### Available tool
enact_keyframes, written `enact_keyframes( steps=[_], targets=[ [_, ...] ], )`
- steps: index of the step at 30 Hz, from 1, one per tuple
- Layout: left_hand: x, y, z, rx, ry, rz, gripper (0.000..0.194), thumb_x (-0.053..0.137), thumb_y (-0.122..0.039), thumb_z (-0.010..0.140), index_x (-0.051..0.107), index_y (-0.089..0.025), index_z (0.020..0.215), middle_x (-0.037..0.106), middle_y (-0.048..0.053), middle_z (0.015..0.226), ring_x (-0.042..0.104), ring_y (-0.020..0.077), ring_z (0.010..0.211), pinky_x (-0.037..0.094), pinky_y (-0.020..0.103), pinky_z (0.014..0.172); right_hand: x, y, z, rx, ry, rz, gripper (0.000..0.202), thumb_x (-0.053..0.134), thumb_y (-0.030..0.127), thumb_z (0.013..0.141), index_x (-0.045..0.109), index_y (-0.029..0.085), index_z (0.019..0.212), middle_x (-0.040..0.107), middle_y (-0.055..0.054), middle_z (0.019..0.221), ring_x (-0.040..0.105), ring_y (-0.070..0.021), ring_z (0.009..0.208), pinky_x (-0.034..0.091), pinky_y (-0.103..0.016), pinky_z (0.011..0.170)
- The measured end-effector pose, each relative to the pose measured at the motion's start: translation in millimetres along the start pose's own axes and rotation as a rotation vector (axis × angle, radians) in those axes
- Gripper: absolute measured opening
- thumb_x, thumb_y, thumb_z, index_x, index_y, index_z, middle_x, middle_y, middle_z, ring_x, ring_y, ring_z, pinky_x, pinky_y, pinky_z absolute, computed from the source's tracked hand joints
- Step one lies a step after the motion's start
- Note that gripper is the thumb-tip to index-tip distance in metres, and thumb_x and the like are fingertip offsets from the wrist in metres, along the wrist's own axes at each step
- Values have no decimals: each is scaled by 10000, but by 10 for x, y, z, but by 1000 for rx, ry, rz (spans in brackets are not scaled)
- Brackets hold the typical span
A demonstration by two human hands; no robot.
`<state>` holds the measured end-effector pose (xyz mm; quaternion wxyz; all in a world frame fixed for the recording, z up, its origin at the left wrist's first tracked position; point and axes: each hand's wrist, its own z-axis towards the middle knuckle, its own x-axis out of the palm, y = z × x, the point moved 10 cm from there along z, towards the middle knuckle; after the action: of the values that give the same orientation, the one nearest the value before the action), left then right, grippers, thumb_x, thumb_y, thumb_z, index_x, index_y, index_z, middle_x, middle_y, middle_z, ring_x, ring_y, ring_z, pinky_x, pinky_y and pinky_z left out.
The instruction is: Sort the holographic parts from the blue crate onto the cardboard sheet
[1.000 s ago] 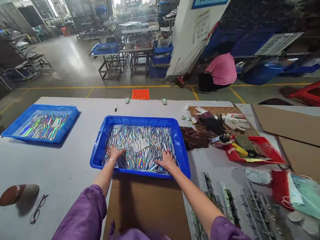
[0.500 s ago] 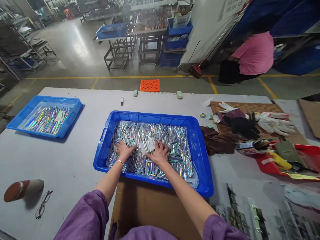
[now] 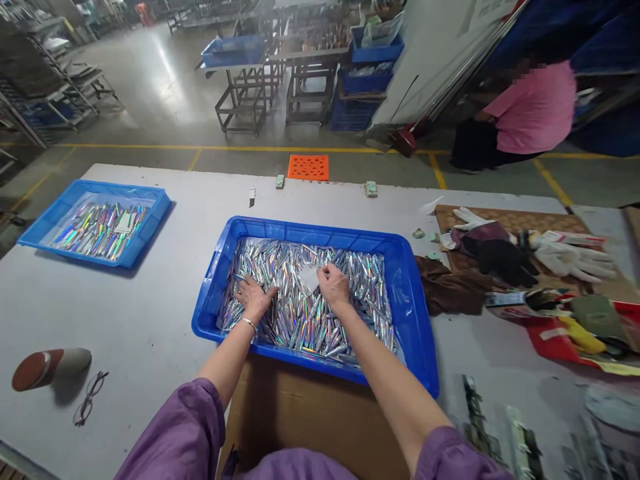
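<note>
A deep blue tray (image 3: 425, 333) in front of me is filled with shiny, iridescent slim metal pieces (image 3: 295, 313), their exact kind too small to make out. My left hand (image 3: 254, 297) lies with fingers spread on the pieces at the tray's left side. Near the middle, my right hand (image 3: 335, 287) pinches the edge of a small white paper slip (image 3: 309, 277), which rests tilted over the pieces. The wrist of my left hand carries a bracelet.
A lighter blue tray (image 3: 160, 210) with similar pieces stands at the left, beyond a cup (image 3: 50, 369) and eyeglasses (image 3: 89, 400). To the right lie gloves (image 3: 505, 260), a brown cloth (image 3: 450, 287) and a red tray (image 3: 555, 347) of tools. A person in pink (image 3: 537, 107) sits beyond the table.
My right hand has moved slightly up and right and closed on the paper slip, its fingers spread before. My left hand remains spread on the pieces. The whole view has shifted a little.
</note>
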<state>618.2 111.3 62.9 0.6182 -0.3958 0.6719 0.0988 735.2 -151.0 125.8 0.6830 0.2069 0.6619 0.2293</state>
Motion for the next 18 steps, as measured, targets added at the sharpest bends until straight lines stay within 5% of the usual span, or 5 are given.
enact_keyframes(
  steps=[4, 7, 12, 18],
  targets=[
    [5, 5, 25, 6, -5, -5, 1097, 631, -757, 766, 307, -29, 1520, 518, 306, 1345, 504, 435, 1252, 329, 521, 1047, -268, -213, 381, 121, -69, -2, 349, 402, 368, 929, 654, 137, 1003, 725, -146, 996, 626, -236, 863, 452, -330, 799],
    [-6, 9, 30, 12, -17, 10, 1077, 623, -747, 779, 320, -15, 1509, 529, 294, 1326, 506, 435, 1244, 312, 532, 1066, -384, -488, 393, 245, -72, -47, 448, 415, 391, 936, 592, 61, 1182, 692, -222, 1127, 642, -274, 990, 473, -361, 865],
    [18, 33, 39, -9, -7, -41, 1091, 705, -722, 724, 333, -38, 1488, 470, 304, 1404, 453, 445, 1319, 305, 517, 1105, -228, -712, -218, 233, 87, -145, 698, 693, 464, 805, 524, 34, 1329, 594, -283, 1310, 569, -368, 1204, 437, -433, 1012],
    [24, 43, 126, -155, 66, -195, 1129, 819, -659, 637, 348, -24, 1443, 436, 315, 1437, 465, 426, 1353, 381, 455, 1104, 166, -507, -692, 98, 215, -292, 895, 693, 540, 827, 382, 25, 1490, 397, -257, 1520, 387, -385, 1384, 306, -444, 1159]
  ],
)
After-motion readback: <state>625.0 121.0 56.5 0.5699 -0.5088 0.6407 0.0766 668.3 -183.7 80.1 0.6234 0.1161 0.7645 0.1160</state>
